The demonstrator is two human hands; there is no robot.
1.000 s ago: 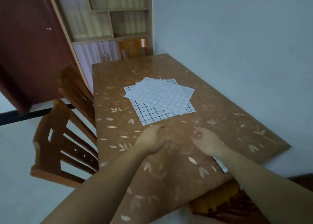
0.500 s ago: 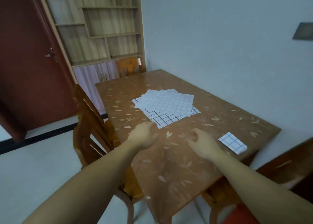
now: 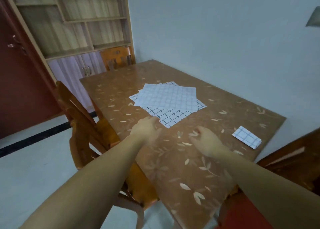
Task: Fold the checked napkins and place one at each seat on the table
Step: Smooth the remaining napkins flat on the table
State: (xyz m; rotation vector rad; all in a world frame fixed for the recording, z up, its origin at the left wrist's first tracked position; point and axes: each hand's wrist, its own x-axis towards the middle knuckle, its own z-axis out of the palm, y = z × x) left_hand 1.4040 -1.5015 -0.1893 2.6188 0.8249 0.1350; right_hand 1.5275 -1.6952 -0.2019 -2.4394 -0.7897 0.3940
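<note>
A loose pile of unfolded checked napkins [image 3: 168, 102] lies fanned out in the middle of the brown leaf-patterned table [image 3: 187, 159]. One folded checked napkin [image 3: 246, 137] rests near the table's right edge. My left hand [image 3: 147, 130] hovers over the table just short of the pile's near corner, fingers curled down and holding nothing. My right hand [image 3: 207, 141] is a little to the right, also loosely curled with nothing in it, to the left of the folded napkin.
Two wooden chairs [image 3: 81, 124] stand along the table's left side and another chair [image 3: 117, 58] at the far end. A chair back [image 3: 294, 157] shows at the right. A shelf cabinet [image 3: 74, 29] and a red door [image 3: 19, 83] stand behind, a wall to the right.
The view has lifted and pulled back, so the folded napkin at the right edge came into sight. Both hands have stayed near the pile's near corner, holding nothing.
</note>
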